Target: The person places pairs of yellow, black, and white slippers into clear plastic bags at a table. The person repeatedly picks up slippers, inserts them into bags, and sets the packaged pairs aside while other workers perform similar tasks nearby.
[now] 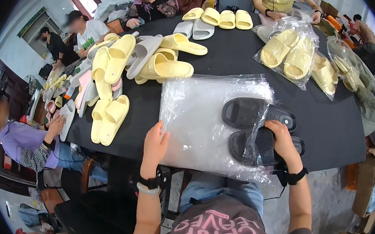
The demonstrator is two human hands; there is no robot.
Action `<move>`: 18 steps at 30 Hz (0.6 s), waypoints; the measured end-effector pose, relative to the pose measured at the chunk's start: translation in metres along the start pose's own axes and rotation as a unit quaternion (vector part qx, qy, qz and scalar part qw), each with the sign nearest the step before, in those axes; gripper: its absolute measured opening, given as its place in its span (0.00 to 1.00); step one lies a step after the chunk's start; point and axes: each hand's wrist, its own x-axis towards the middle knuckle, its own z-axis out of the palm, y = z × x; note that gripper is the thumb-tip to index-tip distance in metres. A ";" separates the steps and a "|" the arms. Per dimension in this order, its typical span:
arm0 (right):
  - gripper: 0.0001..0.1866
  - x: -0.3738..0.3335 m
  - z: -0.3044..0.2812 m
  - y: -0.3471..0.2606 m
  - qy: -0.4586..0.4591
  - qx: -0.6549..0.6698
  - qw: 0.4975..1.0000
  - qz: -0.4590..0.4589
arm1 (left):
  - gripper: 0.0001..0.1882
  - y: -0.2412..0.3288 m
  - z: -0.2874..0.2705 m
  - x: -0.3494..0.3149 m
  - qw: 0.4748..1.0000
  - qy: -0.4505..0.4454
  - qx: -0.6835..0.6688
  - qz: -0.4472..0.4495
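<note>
A pair of black slippers lies side by side on a stack of clear plastic bags (192, 117) at the table's near edge. The far slipper (242, 112) and the near slipper (241, 147) both have their left parts under clear film, while their right ends stick out past the bags. My right hand (281, 137) is closed over the near slipper, its fingertips between the two. At the stack's left edge, my left hand (155, 143) rests with fingers stretched and thumb apart, holding nothing.
Yellow slippers (121, 54) and grey ones (144, 56) are heaped left on the black table (331, 126). Bagged yellow slippers (299, 58) lie at the far right. Several people sit around, one in a purple top (25, 139) at left. Cardboard boxes (369, 179) stand right.
</note>
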 end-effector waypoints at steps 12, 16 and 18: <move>0.22 0.000 -0.003 -0.010 0.040 -0.038 0.998 -0.023 | 0.20 -0.021 0.012 0.044 0.985 -0.053 -0.106 -0.127; 0.21 -0.001 -0.011 -0.021 0.063 -0.040 0.997 -0.023 | 0.21 -0.018 0.005 0.033 0.991 0.050 -0.086 -0.088; 0.20 -0.004 -0.017 -0.022 0.084 -0.047 0.995 -0.011 | 0.22 -0.020 0.003 0.029 0.990 0.079 -0.067 -0.099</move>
